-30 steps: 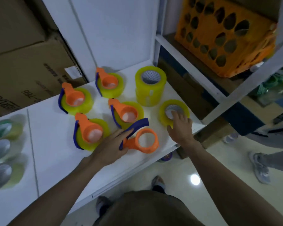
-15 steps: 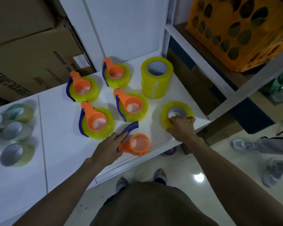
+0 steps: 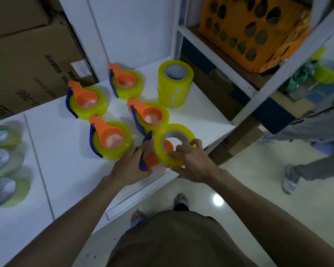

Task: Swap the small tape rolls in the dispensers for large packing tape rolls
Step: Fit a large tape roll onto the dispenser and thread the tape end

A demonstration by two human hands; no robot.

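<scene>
Left hand: the left hand [image 3: 130, 168] grips the empty dispenser [image 3: 149, 159] by its orange handle and blue blade arm, at the front edge of the white shelf [image 3: 66, 160].
Right hand: the right hand [image 3: 193, 160] grasps the large tape roll [image 3: 174, 144], fingers curled over its rim and into the core, holding it tilted over the dispenser's orange hub, which shows through the core.
Task thing: roll and dispenser meet right at the shelf's front lip, just in front of the nearest loaded dispensers.
Edges: the shelf's front edge runs diagonally under both wrists; its right corner lies just beyond the held roll, beside a white upright post [image 3: 278, 74]. A seam [image 3: 37, 160] splits the shelf surface on the left.
Open room: bare shelf lies left of the left forearm, between the seam and the dispensers, and on the right between the stack and the corner.
Loaded dispensers: four [image 3: 112, 139], each orange and blue with a yellow roll, set in two rows behind the hands.
Stacked rolls: one tall yellow stack [image 3: 175, 83] at the back; how many rolls it holds cannot be told.
Loose rolls: three blurred ones [image 3: 4, 189] at the far left edge.
Other: orange crate [image 3: 255, 29] on the next shelf; cardboard boxes [image 3: 27, 60] behind.
</scene>
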